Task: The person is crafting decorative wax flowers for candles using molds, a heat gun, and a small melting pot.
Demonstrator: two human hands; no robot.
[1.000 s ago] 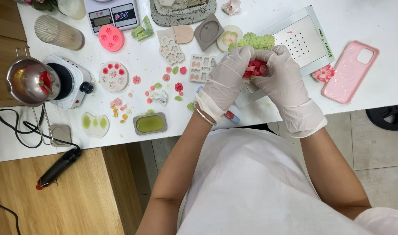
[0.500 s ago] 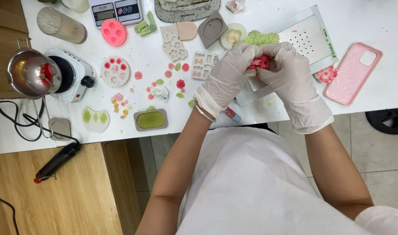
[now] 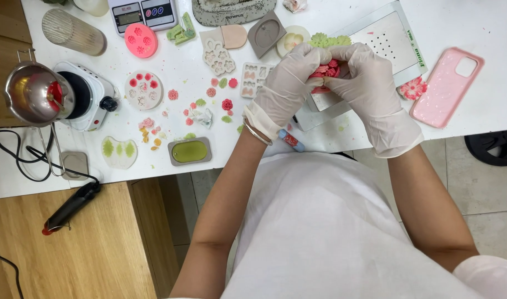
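Note:
Both my hands wear white gloves and meet over the white table [image 3: 469, 22]. My left hand [image 3: 287, 83] and my right hand [image 3: 364, 77] together grip a red flower-shaped piece [image 3: 325, 71], pinched between the fingertips. Only part of the red piece shows between the fingers. Just under the hands lies a white perforated board [image 3: 383, 33]. A pale green leafy piece [image 3: 328, 40] sits right behind the hands.
A pink phone case [image 3: 447, 86] lies right of my hands. Several moulds and small wax flowers are spread to the left, with a green-filled mould [image 3: 190, 151], a round mould [image 3: 143, 90], a pink mould [image 3: 140, 40], a scale [image 3: 142, 12] and a metal pot [image 3: 34, 94] on a small heater.
My hands have kept working the red piece in place, fingers shifting slightly. The view has drifted a little; nothing on the table has moved.

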